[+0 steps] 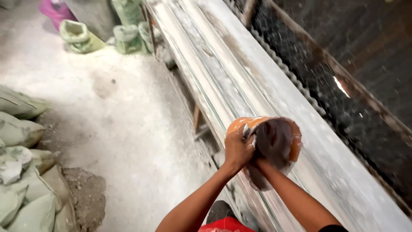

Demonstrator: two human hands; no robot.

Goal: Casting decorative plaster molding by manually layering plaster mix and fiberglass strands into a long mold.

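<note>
1. An orange bowl [274, 129], coated inside with a dark wet film, is held by both hands together above a long white plaster-covered bench [300, 120]; it is clamped from its near rim, the opening tilted toward the viewer.
2. The left hand [237, 148] is closed over the bowl's left rim, fingers curled on the outside. The right hand [268, 141] is pressed into the bowl's inside (its fingers are smeared dark and hard to tell apart), so both grips are closed on the bowl.
3. The bowl lies just beyond the hands, away from the body and slightly right; neither hand is clearly nearer.
4. The bench's long axis runs from the near right corner away to the far left, and the bowl is held over its near stretch, close to the left edge.
5. Left of the bench a dusty floor [116, 116] is seen, with grey-green sacks [21, 172] piled at its left edge and open sacks [77, 34] at the far end.
</note>
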